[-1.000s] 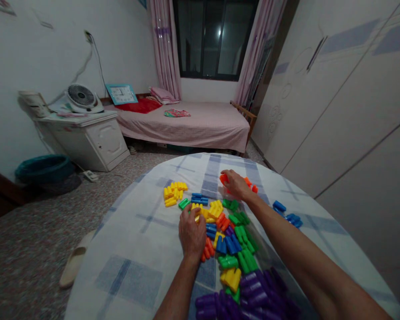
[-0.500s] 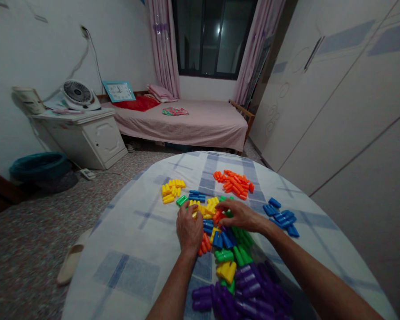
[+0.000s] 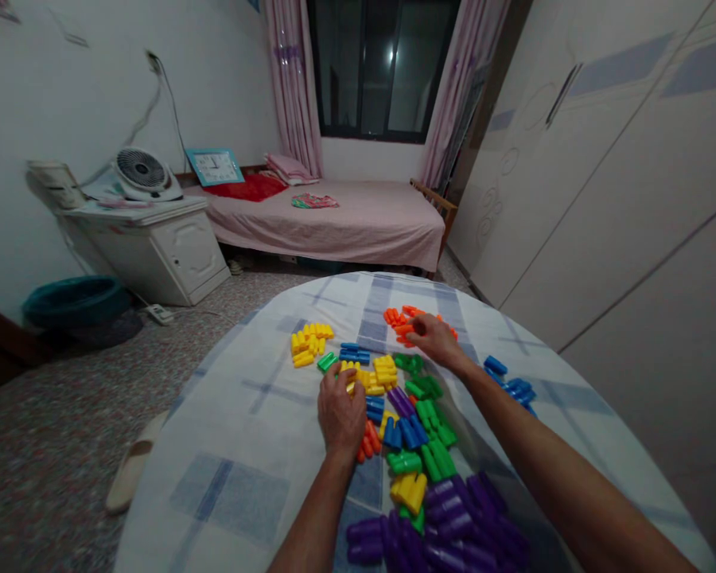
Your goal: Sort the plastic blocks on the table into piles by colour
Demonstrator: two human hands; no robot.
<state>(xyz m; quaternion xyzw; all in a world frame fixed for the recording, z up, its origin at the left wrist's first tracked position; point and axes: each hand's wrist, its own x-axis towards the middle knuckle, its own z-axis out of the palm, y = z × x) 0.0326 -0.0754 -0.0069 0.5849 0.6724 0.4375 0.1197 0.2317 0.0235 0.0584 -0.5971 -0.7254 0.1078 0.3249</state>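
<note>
Left hand [image 3: 342, 407] lay loosely curled, fingertips at the yellow blocks [image 3: 385, 371]; grip couldn't be told. Right hand [image 3: 437, 339], nearer the orange blocks [image 3: 392, 317], was half-curled over their pile, some lying left of its fingertips; hold unclear.

Right hand [image 3: 434, 337] covers part of the far orange pile [image 3: 396, 317]; whether its fingertips grip a piece is unclear. Left hand [image 3: 341, 410] hides some nearby yellow pieces [image 3: 370, 381]; fingertip contact cannot be told. Right forearm [image 3: 531, 446] masks part of the blue pile [image 3: 518, 388] at right. Purple pile [image 3: 453, 521] is cut off by the near edge, window [image 3: 382, 72] at its top. Clock [image 3: 215, 166] numerals: too small to read.
</note>
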